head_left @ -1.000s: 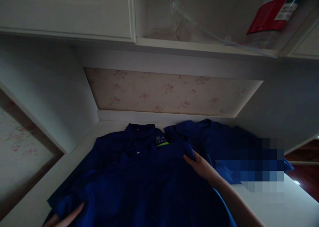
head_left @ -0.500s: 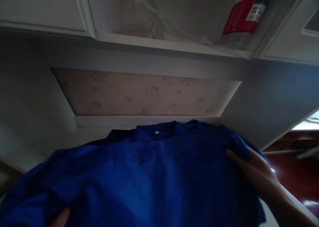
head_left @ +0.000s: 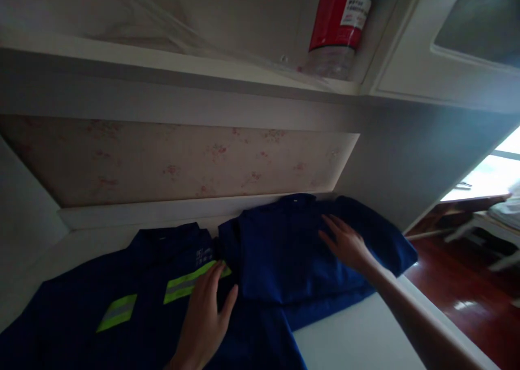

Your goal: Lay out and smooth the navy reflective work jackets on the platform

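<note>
Two dark blue garments lie side by side on the white shelf surface (head_left: 337,326). The left one is a work jacket (head_left: 150,272) with yellow-green and silver reflective strips and small pale lettering on the chest. Over its right-hand strip is my left hand (head_left: 207,310), thumb apart from the fingers; whether it touches the cloth I cannot tell. To the right lies a plain blue garment (head_left: 280,251), collar toward the back wall, partly overlapping the jacket's edge. My right hand (head_left: 347,242) rests on its upper right part with fingers outstretched.
Above runs a cabinet shelf (head_left: 187,66) holding clear plastic film and a red-labelled bottle (head_left: 337,28). Floral wallpaper (head_left: 195,158) fills the recess behind. A grey side panel (head_left: 390,158) bounds the right; past it are a reddish floor (head_left: 455,299) and a bright window.
The blue garment, spread wide before me with my right hand gripping it, now lies at the right, released. The jacket with reflective strips has come into sight. My view has shifted right.
</note>
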The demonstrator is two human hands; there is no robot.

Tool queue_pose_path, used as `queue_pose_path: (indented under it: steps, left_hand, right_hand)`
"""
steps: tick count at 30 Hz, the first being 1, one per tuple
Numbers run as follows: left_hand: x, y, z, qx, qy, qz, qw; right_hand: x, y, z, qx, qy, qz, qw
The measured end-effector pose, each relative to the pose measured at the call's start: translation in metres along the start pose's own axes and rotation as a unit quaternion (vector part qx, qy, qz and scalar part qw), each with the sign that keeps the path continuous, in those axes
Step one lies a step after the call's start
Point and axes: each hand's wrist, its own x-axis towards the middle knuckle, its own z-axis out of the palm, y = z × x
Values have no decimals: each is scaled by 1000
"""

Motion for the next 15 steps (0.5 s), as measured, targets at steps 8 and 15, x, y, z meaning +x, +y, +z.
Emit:
queue_pose_path:
  steps: [8,15]
  left_hand:
    - [-68,-111,-59,416,-49,96,903]
    - [-49,-151,-118,457,-71,97,881]
  right_hand:
    - [-109,-63,42,73,90,-63,991]
    - [-221,-148,60,231,41,-245,941]
